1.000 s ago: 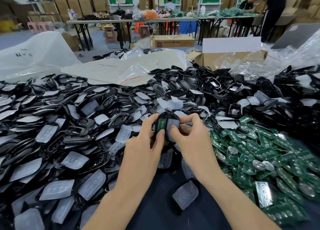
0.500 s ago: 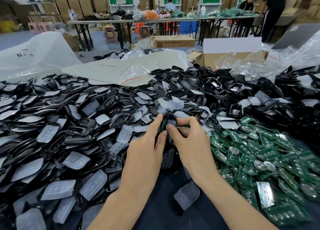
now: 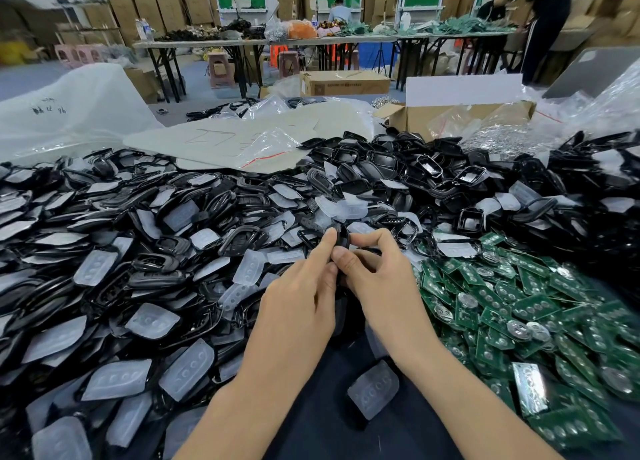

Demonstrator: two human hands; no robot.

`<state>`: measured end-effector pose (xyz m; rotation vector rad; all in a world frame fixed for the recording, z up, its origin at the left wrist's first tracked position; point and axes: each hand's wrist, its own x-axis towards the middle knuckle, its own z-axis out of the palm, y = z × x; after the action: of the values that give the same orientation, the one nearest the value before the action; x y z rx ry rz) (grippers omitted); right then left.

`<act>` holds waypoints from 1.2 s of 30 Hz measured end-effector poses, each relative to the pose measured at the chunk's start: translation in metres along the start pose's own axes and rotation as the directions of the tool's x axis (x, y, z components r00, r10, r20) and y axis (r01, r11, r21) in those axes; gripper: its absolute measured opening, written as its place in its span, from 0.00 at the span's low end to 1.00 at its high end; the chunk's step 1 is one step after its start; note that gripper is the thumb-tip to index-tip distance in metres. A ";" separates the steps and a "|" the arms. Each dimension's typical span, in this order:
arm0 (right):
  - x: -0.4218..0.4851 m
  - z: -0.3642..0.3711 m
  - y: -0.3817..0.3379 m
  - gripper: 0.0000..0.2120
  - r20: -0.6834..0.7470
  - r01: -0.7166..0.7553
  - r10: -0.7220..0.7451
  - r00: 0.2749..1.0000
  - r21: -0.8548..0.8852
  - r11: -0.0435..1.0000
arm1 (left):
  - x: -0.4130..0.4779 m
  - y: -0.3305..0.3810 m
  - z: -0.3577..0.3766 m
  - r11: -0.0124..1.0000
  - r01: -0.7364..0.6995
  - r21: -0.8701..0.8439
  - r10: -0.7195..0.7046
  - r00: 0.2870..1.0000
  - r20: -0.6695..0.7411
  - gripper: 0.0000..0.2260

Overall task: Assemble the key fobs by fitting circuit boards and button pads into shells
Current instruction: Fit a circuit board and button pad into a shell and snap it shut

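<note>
My left hand (image 3: pixel 300 300) and my right hand (image 3: pixel 381 279) meet at the table's middle, both pinching one black key fob shell (image 3: pixel 343 236) held edge-on between thumbs and fingers. Its inside is hidden by my fingers. A big heap of black shells (image 3: pixel 388 168) and translucent button pads (image 3: pixel 152 321) spreads across the left and far side. Green circuit boards (image 3: pixel 512 307) lie piled at the right. One loose button pad (image 3: pixel 374 392) lies on the dark cloth between my forearms.
An open cardboard box (image 3: pixel 460 114) with plastic bags stands at the back right. A flat cardboard sheet (image 3: pixel 225 140) and a white bag (image 3: pixel 69 109) lie at the back left. Far tables hold goods, and people work there.
The shell was held face-up with a green board and grey pad showing; now it is turned edge-on and my fingers close over it. Both hands drifted slightly away from me.
</note>
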<state>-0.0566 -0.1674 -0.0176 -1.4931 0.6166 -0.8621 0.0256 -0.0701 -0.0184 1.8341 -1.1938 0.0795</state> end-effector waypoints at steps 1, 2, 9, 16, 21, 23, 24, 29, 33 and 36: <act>0.001 -0.001 -0.001 0.08 0.009 -0.008 0.008 1.000 0.020 1.000 | 0.000 0.000 0.000 1.000 0.000 -0.007 0.000 1.000 0.000 0.21; 0.001 -0.002 -0.002 0.09 0.020 -0.017 0.016 1.000 0.037 0.999 | 0.000 0.000 0.000 1.000 0.000 -0.015 0.000 1.000 -0.001 0.21; 0.005 -0.009 -0.009 0.11 0.085 -0.079 0.067 0.994 0.141 0.987 | 0.000 -0.002 -0.002 0.995 0.012 -0.096 -0.008 0.999 0.041 0.22; 0.006 -0.013 -0.011 0.17 0.114 -0.049 0.043 0.993 0.050 0.998 | 0.002 -0.004 -0.004 0.995 0.003 -0.098 0.003 0.998 0.061 0.27; 0.005 -0.009 -0.009 0.12 0.071 0.012 -0.014 0.997 0.029 1.000 | 0.003 -0.004 -0.002 0.997 -0.037 -0.068 0.036 0.999 -0.013 0.21; 0.005 -0.007 -0.011 0.10 0.063 0.004 -0.011 0.998 0.100 0.995 | 0.004 -0.004 -0.003 0.998 -0.029 -0.063 0.028 0.999 -0.018 0.23; 0.004 -0.008 -0.012 0.10 0.057 -0.005 -0.003 0.998 0.130 0.992 | 0.004 -0.004 -0.004 0.998 -0.021 -0.062 0.020 1.000 -0.016 0.25; 0.003 -0.008 -0.015 0.09 0.071 -0.055 0.041 0.997 0.209 0.976 | 0.003 -0.005 -0.009 1.000 -0.021 -0.020 0.021 1.000 0.003 0.27; 0.001 -0.008 -0.017 0.10 0.104 -0.068 0.045 0.994 0.233 0.970 | 0.004 -0.001 -0.012 0.999 -0.009 -0.031 0.009 1.000 0.006 0.23; 0.002 -0.009 -0.018 0.08 0.120 -0.079 0.050 0.991 0.248 0.966 | 0.004 0.001 -0.013 0.999 0.015 -0.043 -0.014 1.000 0.011 0.18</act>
<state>-0.0649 -0.1721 0.0003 -1.2745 0.4513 -0.7689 0.0325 -0.0634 -0.0083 1.8075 -1.1810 0.0356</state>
